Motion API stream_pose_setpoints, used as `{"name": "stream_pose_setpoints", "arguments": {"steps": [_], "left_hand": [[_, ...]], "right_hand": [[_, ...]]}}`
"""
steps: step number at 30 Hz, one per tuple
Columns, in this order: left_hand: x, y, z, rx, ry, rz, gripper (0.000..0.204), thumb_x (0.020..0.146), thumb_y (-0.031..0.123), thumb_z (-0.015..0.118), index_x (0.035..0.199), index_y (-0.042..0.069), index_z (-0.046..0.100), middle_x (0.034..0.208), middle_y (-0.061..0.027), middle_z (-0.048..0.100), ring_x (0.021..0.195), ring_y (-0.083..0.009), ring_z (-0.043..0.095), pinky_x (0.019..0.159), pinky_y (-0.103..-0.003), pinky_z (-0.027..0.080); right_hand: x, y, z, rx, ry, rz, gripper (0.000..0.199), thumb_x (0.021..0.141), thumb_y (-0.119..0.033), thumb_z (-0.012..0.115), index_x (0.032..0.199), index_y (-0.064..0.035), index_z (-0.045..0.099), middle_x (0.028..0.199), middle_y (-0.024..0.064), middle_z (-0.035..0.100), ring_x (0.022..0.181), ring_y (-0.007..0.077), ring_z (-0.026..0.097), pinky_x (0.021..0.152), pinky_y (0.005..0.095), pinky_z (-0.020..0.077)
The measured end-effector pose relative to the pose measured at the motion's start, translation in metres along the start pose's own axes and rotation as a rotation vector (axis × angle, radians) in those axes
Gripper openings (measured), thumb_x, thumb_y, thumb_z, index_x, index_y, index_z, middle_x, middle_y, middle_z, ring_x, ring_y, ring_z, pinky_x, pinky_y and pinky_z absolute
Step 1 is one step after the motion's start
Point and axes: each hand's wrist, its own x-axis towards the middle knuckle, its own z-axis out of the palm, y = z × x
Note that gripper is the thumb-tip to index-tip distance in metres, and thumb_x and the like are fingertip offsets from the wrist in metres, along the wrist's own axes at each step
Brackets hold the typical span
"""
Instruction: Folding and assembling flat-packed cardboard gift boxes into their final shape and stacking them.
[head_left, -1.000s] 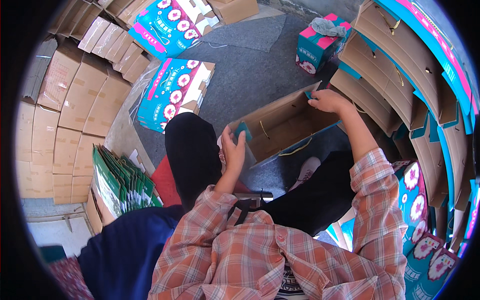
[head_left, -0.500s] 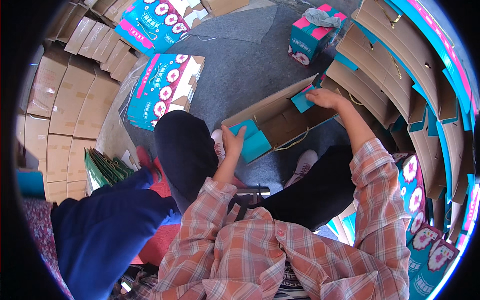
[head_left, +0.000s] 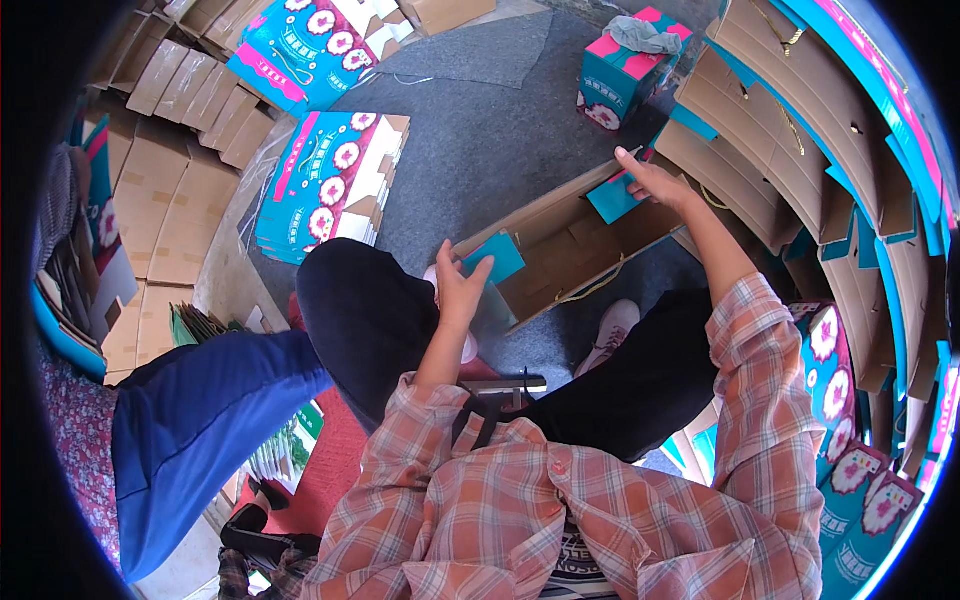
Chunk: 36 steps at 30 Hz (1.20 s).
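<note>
A long open cardboard carton, brown inside, lies slantwise on the floor between my feet. A yellow cord handle hangs on its near side. At its left end my left hand rests with thumb and fingers spread, beside a turquoise flap. My right hand is at the far right end, thumb stretched out at the corner and fingers near another turquoise flap. Both flaps lean in over the carton's inside. The outer faces of its ends are hidden from me.
Flattened turquoise cartons lie stacked at left. A finished carton with a crumpled grey cloth stands at the back. Tall rows of open cartons crowd my right. On my left, a person in blue trousers carries folded boards; brown boxes stand behind.
The left flap has folded further inward and the right one has shifted slightly. My right thumb has lifted and spread. The person at left has moved, and carried boards have come into view.
</note>
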Motion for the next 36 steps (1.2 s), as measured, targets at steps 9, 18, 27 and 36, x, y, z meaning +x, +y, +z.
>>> {"name": "stream_pose_setpoints", "arguments": {"steps": [9,18,27,36], "left_hand": [[-0.016,0.025,-0.009,0.056,0.088,0.078,0.068,0.082,0.028,0.068,0.136,-0.001,0.036,0.132,-0.0223,0.044,0.122,-0.0328,0.045,0.102,-0.041,0.035],[-0.043,0.095,-0.028,0.225,0.125,0.508,0.059,0.083,0.015,0.064,0.133,-0.003,0.040,0.137,-0.0248,0.038,0.129,-0.0372,0.037,0.108,-0.042,0.028],[-0.063,0.162,-0.145,0.213,0.410,0.785,0.039,0.087,0.002,0.055,0.125,-0.005,0.048,0.131,-0.0182,0.046,0.112,-0.0220,0.053,0.093,-0.033,0.044],[0.037,-0.075,-0.179,0.406,0.368,0.191,0.053,0.088,0.025,0.063,0.127,-0.006,0.045,0.114,-0.0205,0.054,0.100,-0.0280,0.057,0.088,-0.038,0.047]], "right_hand": [[-0.004,-0.007,0.005,-0.034,0.027,-0.006,0.114,0.072,-0.089,0.027,0.129,0.0076,0.048,0.111,0.0241,0.057,0.099,0.0328,0.059,0.095,0.0434,0.0413],[-0.003,-0.005,0.000,-0.010,0.032,-0.020,0.107,0.075,-0.086,0.031,0.126,0.0063,0.051,0.111,0.0245,0.058,0.097,0.0298,0.058,0.089,0.0388,0.0450],[0.002,-0.011,0.004,0.012,0.034,0.008,0.109,0.075,-0.086,0.030,0.129,0.0072,0.048,0.115,0.0283,0.056,0.101,0.0329,0.058,0.092,0.0403,0.0430],[0.008,-0.002,0.002,-0.013,-0.020,0.107,0.109,0.073,-0.088,0.027,0.140,-0.0022,0.038,0.127,0.0216,0.053,0.116,0.0297,0.053,0.097,0.0419,0.0370]]}}
